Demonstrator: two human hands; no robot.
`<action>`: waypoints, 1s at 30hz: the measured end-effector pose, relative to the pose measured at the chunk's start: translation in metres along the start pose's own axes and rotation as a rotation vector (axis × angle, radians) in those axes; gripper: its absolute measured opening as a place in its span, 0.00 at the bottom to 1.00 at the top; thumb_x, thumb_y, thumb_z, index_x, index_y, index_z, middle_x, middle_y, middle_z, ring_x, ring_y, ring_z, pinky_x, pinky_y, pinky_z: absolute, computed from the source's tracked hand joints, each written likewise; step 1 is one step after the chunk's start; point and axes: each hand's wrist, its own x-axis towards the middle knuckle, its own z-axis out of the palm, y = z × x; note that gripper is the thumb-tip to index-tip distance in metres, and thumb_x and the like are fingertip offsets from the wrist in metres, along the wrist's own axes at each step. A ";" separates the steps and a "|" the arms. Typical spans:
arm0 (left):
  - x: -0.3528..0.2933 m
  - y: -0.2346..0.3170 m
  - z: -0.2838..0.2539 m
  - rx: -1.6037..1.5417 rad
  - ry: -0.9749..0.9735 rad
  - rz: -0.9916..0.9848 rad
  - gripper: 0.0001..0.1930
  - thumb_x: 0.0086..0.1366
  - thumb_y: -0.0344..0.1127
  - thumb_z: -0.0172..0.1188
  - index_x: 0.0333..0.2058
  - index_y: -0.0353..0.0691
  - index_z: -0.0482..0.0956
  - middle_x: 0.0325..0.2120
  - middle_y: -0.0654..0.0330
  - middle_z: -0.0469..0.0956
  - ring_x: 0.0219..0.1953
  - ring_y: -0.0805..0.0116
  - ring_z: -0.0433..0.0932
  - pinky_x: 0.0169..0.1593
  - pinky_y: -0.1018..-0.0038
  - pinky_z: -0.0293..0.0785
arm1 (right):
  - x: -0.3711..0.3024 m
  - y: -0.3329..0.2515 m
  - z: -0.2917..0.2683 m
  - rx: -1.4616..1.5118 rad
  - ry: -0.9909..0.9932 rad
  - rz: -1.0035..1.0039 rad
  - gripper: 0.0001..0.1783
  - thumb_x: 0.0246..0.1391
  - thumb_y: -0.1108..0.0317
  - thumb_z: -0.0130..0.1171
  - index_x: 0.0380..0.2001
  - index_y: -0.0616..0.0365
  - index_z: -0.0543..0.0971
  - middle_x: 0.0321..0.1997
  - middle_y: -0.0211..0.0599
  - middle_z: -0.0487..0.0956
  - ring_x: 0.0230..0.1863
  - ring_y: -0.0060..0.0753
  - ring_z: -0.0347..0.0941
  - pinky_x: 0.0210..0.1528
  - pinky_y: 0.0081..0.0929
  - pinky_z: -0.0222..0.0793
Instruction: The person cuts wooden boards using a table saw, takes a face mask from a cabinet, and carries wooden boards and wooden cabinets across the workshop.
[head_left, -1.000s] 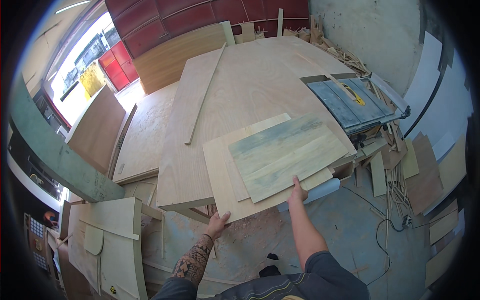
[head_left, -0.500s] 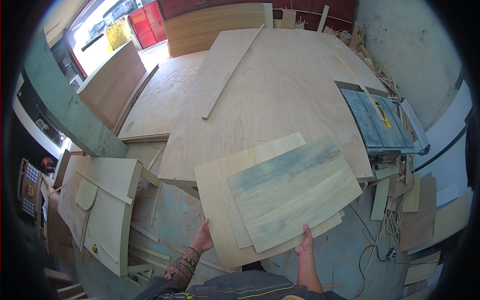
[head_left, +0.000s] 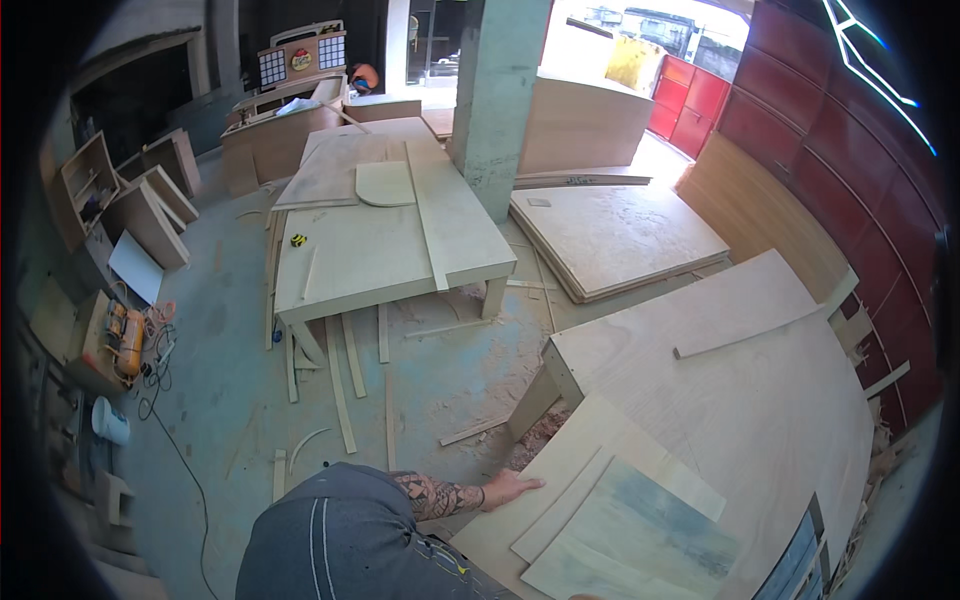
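Note:
My left hand (head_left: 510, 488) grips the left edge of a pale plywood panel (head_left: 560, 450), its fingers lying along that edge. Two smaller sheets rest on this panel: a narrow strip of one plain sheet (head_left: 562, 508) shows, and over it lies a sheet with blue-grey stains (head_left: 640, 530). The far part of the stack overlaps the corner of a large plywood-topped bench (head_left: 770, 370). A long wooden strip (head_left: 750, 332) lies across that bench. The lower edge of the picture cuts off the near end of the sheets, and my right hand is out of view.
A lower bench (head_left: 450, 235) ahead carries a yellow tape measure (head_left: 299, 240), a round-cornered board (head_left: 385, 184) and a batten (head_left: 425, 215). Stacked boards (head_left: 620, 240) lie behind a pillar (head_left: 495, 110). Offcuts (head_left: 340, 385) and a black cord (head_left: 185, 465) cross the floor. A table saw (head_left: 795, 560) stands lower right.
The view has swung left, so the benches sit farther right in it. My left hand still holds the plywood; my right hand has gone out of view.

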 end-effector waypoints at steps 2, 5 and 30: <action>-0.013 0.001 -0.034 -0.011 0.033 0.017 0.30 0.63 0.60 0.71 0.48 0.35 0.88 0.39 0.58 0.88 0.38 0.70 0.86 0.43 0.70 0.82 | -0.006 0.017 0.013 -0.011 -0.029 0.029 0.43 0.61 0.46 0.60 0.73 0.56 0.64 0.75 0.47 0.68 0.73 0.56 0.64 0.76 0.60 0.58; -0.032 -0.021 -0.112 -0.025 0.120 0.023 0.32 0.63 0.62 0.70 0.49 0.36 0.88 0.40 0.57 0.88 0.38 0.70 0.86 0.44 0.71 0.82 | -0.018 0.045 0.045 -0.055 -0.100 0.095 0.43 0.60 0.47 0.62 0.72 0.56 0.65 0.74 0.45 0.69 0.73 0.55 0.64 0.76 0.59 0.58; -0.399 -0.160 -0.650 -0.414 0.996 0.673 0.26 0.69 0.55 0.67 0.45 0.31 0.84 0.34 0.57 0.88 0.36 0.71 0.83 0.45 0.70 0.78 | -0.311 0.510 0.310 -0.306 -0.794 0.559 0.49 0.48 0.48 0.78 0.71 0.49 0.68 0.74 0.37 0.69 0.74 0.50 0.61 0.79 0.58 0.54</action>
